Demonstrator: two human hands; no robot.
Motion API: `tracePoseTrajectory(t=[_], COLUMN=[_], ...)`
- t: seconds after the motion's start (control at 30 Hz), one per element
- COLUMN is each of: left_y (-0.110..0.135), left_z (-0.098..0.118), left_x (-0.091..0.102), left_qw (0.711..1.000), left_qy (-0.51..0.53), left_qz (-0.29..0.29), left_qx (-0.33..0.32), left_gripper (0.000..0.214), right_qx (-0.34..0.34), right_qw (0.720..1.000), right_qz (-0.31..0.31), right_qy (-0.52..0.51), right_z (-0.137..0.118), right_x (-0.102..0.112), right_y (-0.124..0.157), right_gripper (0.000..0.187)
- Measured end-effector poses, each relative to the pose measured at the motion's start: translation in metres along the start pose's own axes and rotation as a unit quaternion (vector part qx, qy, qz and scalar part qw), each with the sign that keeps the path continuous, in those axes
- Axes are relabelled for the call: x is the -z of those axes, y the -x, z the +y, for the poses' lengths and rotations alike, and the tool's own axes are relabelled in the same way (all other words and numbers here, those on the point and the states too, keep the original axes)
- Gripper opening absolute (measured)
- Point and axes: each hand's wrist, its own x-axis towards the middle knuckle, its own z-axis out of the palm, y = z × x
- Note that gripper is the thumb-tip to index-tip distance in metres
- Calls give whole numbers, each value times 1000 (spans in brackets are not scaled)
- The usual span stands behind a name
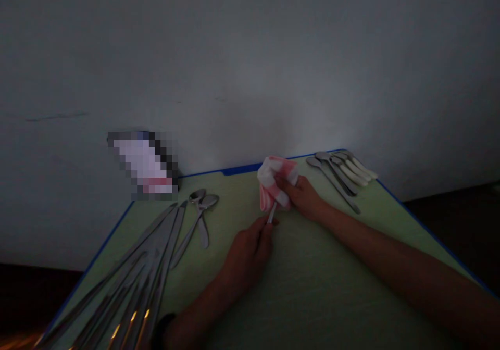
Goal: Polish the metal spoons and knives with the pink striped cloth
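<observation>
My left hand (250, 248) is closed around a piece of metal cutlery (272, 212). Only a short length of its slim silver handle shows; the far end is covered by a pink-and-white cloth (267, 175), so I cannot tell its kind. My right hand (304, 196) grips the bunched cloth from the right side, wrapped about the cutlery just above the table. Left of my left hand, two metal spoons (210, 201) lie crossed on the table.
The green table (312, 287) has a blue edge and meets a grey wall. Several long knives and other cutlery (156, 246) lie at left. Several spoons (332, 170), some white-handled, lie at back right. A blurred-out phone-like object (136, 162) leans at back left.
</observation>
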Motion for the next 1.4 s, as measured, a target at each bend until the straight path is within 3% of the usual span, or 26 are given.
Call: tracePoseTrajectory(t=[0.1,0.27,0.4,0.5,0.63,0.73,0.93,1.23,1.4], left_y=[-1,0,3,2,-1,-3,-2,0,-1], left_z=[0,0,-2,-3,-5,-5,-3,0,2], left_x=[2,3,1,0,0,1,2,1,2], left_qw=[1000,998,981,962,952,948,959,964,974], left_qy=[3,58,186,265,298,310,263,252,210], left_qz=[-1,-11,-17,-6,6,21,70,54,53], left_qx=[-3,20,52,70,73,71,76,69,63], left_gripper=[30,30,28,26,27,31,35,24,22], right_qx=[43,62,-5,-67,-99,-90,-80,-103,-117], right_qw=[996,991,995,969,926,932,947,930,921], right_qz=[-28,23,100,131,78,40,36,-67,-36], right_qy=[77,113,-11,-201,-355,-350,-308,-345,-369], right_z=[-1,1,11,14,9,6,5,-8,-3], right_x=[11,16,16,17,17,19,24,23,23], right_y=[-6,-7,-13,-21,-25,-24,-22,-16,-16], right_gripper=[39,42,43,42,38,40,43,58,44])
